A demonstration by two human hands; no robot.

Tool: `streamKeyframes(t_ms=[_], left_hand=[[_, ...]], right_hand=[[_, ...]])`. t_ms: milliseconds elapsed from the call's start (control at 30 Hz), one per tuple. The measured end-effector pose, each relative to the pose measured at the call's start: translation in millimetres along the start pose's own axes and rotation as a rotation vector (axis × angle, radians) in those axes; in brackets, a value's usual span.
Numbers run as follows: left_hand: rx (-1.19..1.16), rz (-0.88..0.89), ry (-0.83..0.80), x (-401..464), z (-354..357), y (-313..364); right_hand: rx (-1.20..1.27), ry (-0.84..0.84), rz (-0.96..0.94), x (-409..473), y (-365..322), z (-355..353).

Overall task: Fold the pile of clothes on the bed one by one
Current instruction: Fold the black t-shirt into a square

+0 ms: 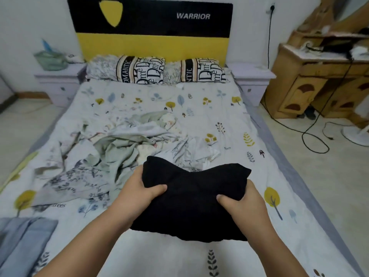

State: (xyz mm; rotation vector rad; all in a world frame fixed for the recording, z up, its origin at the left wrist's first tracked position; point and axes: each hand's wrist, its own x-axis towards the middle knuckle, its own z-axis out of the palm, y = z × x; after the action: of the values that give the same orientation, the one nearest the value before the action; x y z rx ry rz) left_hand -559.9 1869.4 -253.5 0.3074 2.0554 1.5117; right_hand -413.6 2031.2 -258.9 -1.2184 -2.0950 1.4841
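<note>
2 hands hold a folded black garment (191,198) above the near end of the bed (199,100): we see the left hand (137,190) gripping its left edge, thumb on top, and the right hand (241,202) gripping its right edge likewise. Just beyond lies the pile of unfolded pale clothes (119,148); folded blue fabric (24,236) sits near left.

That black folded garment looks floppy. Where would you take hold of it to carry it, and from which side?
Probably at its two short side edges, coming in from left and right. The black garment is a wide, soft bundle that sags in the middle, so support at both ends should keep the folds together. The left hand and right hand grip it that way, thumbs on top.
</note>
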Motion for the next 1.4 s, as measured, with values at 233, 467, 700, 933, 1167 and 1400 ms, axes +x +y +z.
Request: streamKeyframes(t_ms=[233,467,700,933,1167,1400], left_hand=[[-0.050,-0.006,0.200,-50,-98,17],[-0.081,-0.032,0.391,-88,-198,2],[-0.145,-0.088,0.505,-120,-310,-34],[-0.199,-0.138,0.658,-145,-400,-84],[-0.301,-0.225,0.859,-167,-449,-152],[-0.408,-0.355,1.054,-180,-455,-222]], right_hand=[[-0.034,-0.147,-0.106,-39,-74,52],[-0.073,-0.311,-0.145,-73,-133,135],[-0.113,-0.433,-0.152,-116,-174,244],[-0.161,-0.570,-0.199,-152,-193,355],[-0.351,-0.758,-0.273,-166,-201,457],[-0.561,-0.935,-0.388,-167,-195,551]])
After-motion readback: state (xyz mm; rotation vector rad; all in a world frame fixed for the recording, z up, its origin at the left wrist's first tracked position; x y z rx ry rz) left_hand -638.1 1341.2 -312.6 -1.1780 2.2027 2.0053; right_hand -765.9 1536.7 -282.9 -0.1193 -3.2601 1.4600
